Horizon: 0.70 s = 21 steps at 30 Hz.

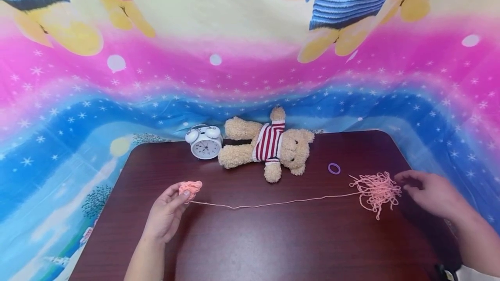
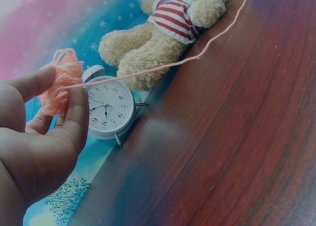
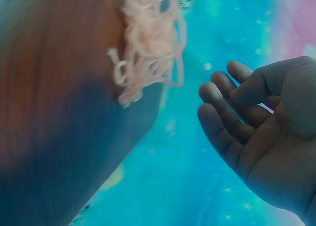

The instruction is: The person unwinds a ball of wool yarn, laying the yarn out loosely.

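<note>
My left hand (image 1: 166,216) pinches a small bundle of peach yarn (image 1: 190,188) between thumb and fingers, above the left part of the table. From that bundle a single strand (image 1: 269,204) runs across to a loose, tangled heap of the same yarn (image 1: 378,192) at the right. My right hand (image 1: 433,194) is just right of the heap, with loosely bent fingers and nothing in them. In the right wrist view, a gap shows between the right hand (image 3: 261,122) and the tangled yarn (image 3: 153,43).
A white twin-bell alarm clock (image 1: 205,144) stands at the table's back left. Beside it lies a teddy bear (image 1: 269,146) in a red-and-white striped shirt. A purple ring (image 1: 333,168) lies between bear and yarn heap. A printed cloth (image 1: 242,73) hangs behind the dark wooden table (image 1: 250,246).
</note>
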Each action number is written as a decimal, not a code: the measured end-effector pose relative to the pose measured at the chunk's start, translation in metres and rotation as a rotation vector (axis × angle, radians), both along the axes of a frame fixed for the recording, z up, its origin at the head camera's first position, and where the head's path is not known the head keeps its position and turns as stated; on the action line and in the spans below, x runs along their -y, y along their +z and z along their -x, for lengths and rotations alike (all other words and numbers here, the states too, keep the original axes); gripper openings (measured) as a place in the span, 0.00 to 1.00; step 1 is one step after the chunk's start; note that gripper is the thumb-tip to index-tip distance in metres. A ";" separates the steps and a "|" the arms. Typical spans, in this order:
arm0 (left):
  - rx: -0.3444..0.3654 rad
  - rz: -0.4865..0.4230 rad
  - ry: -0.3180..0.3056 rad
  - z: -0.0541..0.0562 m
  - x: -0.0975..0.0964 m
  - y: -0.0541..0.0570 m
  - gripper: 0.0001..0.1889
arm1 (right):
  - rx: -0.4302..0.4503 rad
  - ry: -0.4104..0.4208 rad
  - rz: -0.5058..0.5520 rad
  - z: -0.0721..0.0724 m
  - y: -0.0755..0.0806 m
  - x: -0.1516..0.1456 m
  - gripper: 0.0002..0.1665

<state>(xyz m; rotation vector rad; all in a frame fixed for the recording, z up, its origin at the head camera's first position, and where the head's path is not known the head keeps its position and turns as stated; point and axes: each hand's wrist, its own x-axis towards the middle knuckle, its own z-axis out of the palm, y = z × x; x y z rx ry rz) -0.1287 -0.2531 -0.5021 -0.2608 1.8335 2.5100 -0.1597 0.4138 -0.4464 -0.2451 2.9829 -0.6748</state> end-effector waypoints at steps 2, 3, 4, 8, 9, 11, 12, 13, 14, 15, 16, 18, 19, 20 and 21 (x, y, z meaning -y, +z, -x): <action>0.000 -0.001 0.004 0.000 0.000 0.001 0.13 | -0.016 -0.005 0.011 -0.001 0.006 0.007 0.18; 0.000 0.001 0.006 -0.001 -0.001 0.001 0.13 | -0.028 -0.001 0.022 -0.002 0.008 0.012 0.18; 0.000 0.002 0.007 -0.001 -0.001 0.002 0.13 | -0.041 0.001 0.034 -0.002 0.009 0.018 0.18; -0.005 0.002 0.006 0.000 -0.002 0.003 0.14 | -0.110 0.016 0.091 -0.001 0.010 0.045 0.17; -0.008 0.001 0.004 0.001 -0.003 0.003 0.13 | -0.115 0.022 0.097 0.000 0.010 0.051 0.17; -0.010 -0.006 -0.001 0.002 -0.004 0.003 0.12 | -0.101 0.023 0.127 0.002 0.010 0.065 0.17; -0.012 -0.008 -0.001 0.002 -0.004 0.003 0.12 | -0.100 0.024 0.133 0.003 0.009 0.072 0.17; -0.012 -0.007 -0.001 0.003 -0.005 0.003 0.12 | -0.096 0.027 0.147 0.005 0.009 0.078 0.16; -0.011 -0.006 -0.001 0.003 -0.005 0.003 0.12 | -0.088 0.032 0.163 0.007 0.008 0.085 0.16; -0.009 -0.005 0.001 0.003 -0.006 0.002 0.12 | -0.078 0.039 0.180 0.008 0.007 0.092 0.16; -0.005 -0.003 0.003 0.003 -0.006 0.002 0.12 | -0.082 0.042 0.186 0.010 0.006 0.099 0.15; 0.004 0.003 0.013 0.003 -0.007 0.002 0.13 | -0.112 0.059 0.181 0.013 0.003 0.114 0.14; 0.010 0.005 0.016 0.002 -0.007 0.002 0.13 | -0.121 0.067 0.179 0.014 0.001 0.121 0.14; 0.014 0.003 0.019 0.002 -0.007 0.002 0.13 | -0.131 0.074 0.178 0.016 0.000 0.127 0.13; 0.017 0.001 0.021 0.002 -0.008 0.002 0.13 | -0.138 0.081 0.176 0.017 -0.001 0.134 0.13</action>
